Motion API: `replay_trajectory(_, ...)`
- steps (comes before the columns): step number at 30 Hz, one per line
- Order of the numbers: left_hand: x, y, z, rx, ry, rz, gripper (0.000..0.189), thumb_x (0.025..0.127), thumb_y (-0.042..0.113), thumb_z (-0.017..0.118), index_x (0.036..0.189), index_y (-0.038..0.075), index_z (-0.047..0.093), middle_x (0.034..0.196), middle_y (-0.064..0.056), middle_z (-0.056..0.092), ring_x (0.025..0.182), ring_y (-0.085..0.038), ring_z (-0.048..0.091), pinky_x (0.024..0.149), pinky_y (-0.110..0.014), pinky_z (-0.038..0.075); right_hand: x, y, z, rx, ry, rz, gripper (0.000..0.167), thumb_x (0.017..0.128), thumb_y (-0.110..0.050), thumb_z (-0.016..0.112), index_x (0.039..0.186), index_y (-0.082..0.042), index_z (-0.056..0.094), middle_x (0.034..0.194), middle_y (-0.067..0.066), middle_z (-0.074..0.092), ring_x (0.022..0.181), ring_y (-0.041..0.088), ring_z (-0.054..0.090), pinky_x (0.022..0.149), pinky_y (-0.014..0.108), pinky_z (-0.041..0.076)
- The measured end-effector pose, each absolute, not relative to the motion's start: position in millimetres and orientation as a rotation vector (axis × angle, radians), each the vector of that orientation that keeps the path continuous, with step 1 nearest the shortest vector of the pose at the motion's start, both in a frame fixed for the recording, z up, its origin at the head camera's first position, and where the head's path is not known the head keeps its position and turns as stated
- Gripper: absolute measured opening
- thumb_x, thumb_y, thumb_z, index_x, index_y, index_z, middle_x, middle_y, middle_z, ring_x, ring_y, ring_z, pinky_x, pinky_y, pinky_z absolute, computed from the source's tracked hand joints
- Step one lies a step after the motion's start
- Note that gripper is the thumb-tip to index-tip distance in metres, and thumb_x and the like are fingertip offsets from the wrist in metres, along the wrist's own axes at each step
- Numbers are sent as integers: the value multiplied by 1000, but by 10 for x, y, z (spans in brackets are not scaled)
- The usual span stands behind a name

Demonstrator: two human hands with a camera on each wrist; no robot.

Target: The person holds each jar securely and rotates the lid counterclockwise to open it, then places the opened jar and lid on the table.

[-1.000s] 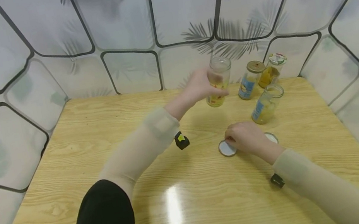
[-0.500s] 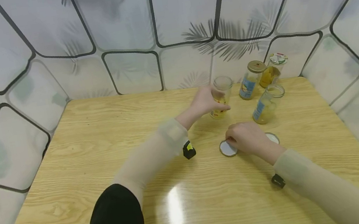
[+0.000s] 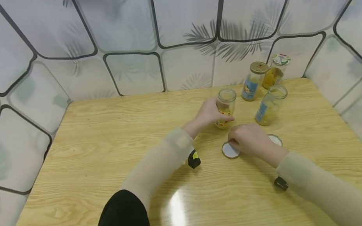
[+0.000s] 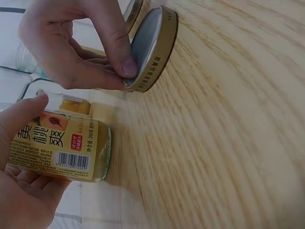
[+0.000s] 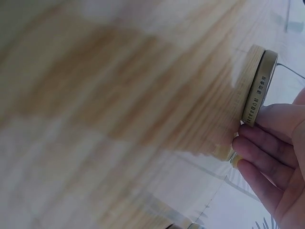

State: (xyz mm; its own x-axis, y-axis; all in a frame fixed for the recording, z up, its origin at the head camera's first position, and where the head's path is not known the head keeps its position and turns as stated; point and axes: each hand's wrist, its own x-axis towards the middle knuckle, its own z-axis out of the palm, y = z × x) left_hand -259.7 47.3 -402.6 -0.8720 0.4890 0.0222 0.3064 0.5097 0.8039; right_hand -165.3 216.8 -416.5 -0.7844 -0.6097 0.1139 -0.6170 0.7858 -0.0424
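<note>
My left hand point(image 3: 207, 116) grips an uncapped glass jar point(image 3: 227, 99) around its side. In the left wrist view, the jar's yellow label point(image 4: 52, 143) shows a peach picture and a barcode; whether its base touches the table cannot be told. My right hand point(image 3: 249, 138) pinches the edge of a round metal jar lid point(image 3: 230, 151), its pale inner side facing up. The lid's gold rim point(image 5: 261, 88) shows printed characters in the right wrist view. A second lid point(image 3: 275, 139) lies just right of the right hand, partly hidden behind it.
At the wooden table's point(image 3: 101, 149) back right stand a jar with a gold lid point(image 3: 250, 87), a jar with a patterned lid point(image 3: 272, 75) and an uncapped jar with a blue label point(image 3: 267, 109). A patterned wall covering point(image 3: 135, 72) rises behind the table.
My left hand has brought the jar down and toward the front, closer to the right hand. The right hand stays in place at the lid.
</note>
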Motion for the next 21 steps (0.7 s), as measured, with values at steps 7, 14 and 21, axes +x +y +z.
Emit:
replay_trajectory(7,-2600,517,-4060,718,2544,1289,54,84,22,93,129,4,70,130,-12,75,122,-27,70,102,-30,58,-1646,2191,-4174,976,-2870,121,5,88,-11,84,87,-13,81,81,-1,76,69,18,72,61,37,60)
replay_trajectory(14,-2614,568,-4072,706,2568,1301,56,84,21,93,131,5,68,131,-10,75,123,-27,70,103,-32,58,-1647,2190,-4174,974,-2876,122,5,88,-11,84,87,-14,81,82,-2,76,71,19,73,62,37,60)
replay_trajectory(21,-2602,590,-4085,691,2582,1326,55,84,22,93,130,4,68,130,-11,75,120,-27,71,97,-30,60,-1650,2172,-4172,983,-2875,126,4,88,-12,84,85,-13,81,82,-1,76,71,19,73,62,37,60)
